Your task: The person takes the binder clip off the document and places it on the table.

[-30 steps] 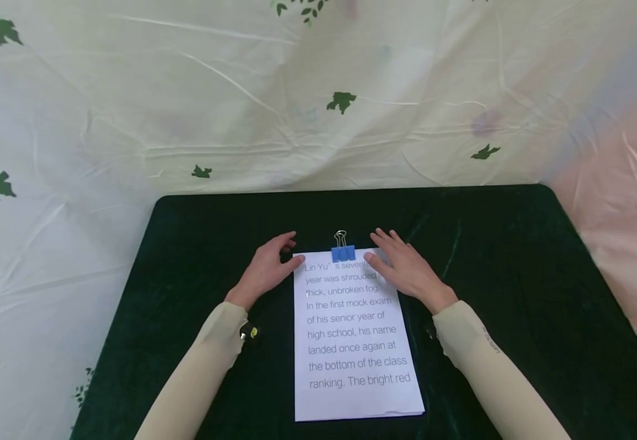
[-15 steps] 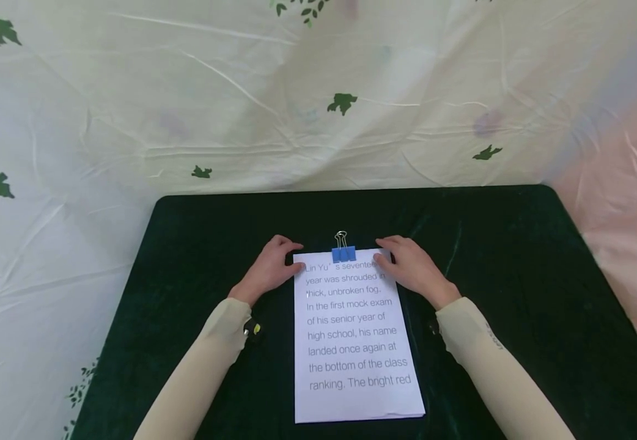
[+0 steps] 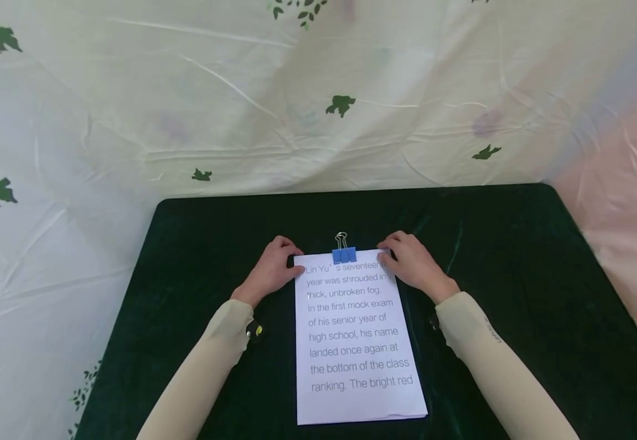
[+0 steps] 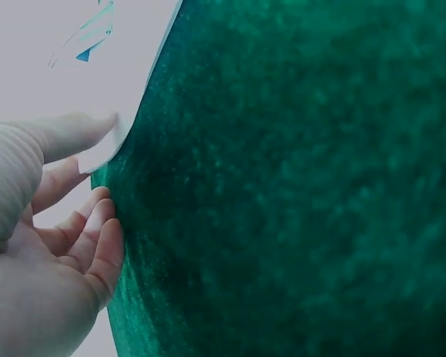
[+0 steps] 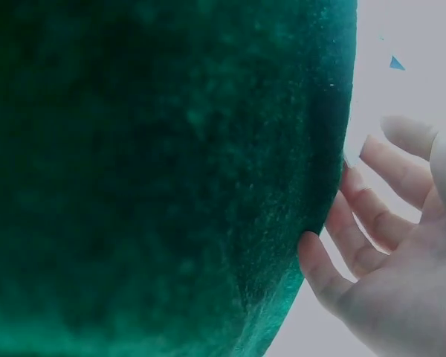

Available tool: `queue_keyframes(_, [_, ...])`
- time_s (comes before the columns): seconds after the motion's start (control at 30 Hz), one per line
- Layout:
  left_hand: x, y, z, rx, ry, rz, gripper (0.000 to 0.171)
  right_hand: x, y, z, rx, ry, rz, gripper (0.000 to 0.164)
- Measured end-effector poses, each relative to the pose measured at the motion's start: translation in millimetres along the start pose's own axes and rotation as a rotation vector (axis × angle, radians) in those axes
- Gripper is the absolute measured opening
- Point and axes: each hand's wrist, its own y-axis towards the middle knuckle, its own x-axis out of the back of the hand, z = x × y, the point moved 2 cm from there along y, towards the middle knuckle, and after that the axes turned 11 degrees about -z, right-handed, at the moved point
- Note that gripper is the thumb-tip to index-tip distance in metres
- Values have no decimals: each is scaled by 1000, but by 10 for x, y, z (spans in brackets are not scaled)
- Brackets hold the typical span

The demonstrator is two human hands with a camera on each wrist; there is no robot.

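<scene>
A paper stack (image 3: 358, 342) lies on the dark green desk (image 3: 516, 287), toward six o'clock. The left hand (image 3: 269, 267) pinches its eleven o'clock corner between thumb and fingers; the right hand (image 3: 414, 263) pinches the one o'clock corner likewise. A blue binder clip (image 3: 344, 255) grips the edge at twelve, between them.

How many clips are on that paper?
1: the blue binder clip on the top edge of the paper stack, between the left hand and the right hand. Any underneath would be hidden.
</scene>
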Motion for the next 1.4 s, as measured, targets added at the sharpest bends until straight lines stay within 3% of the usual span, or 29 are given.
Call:
queue_keyframes(0.37, [-43,-54,7,47,-96,-68,18,10,0,-1,-67,71,-36,17])
queue_keyframes(0.7, [-22,-178,-30,98,-339,-82,17,73,-124,31,-82,182,-73,16])
queue_keyframes(1.1, [10,-331,-84,99,-493,-202,14,199,-252,92,-32,260,-166,16])
queue_keyframes(1.4, [49,-388,-181,66,-561,-268,12,304,-274,77,-44,326,-178,18])
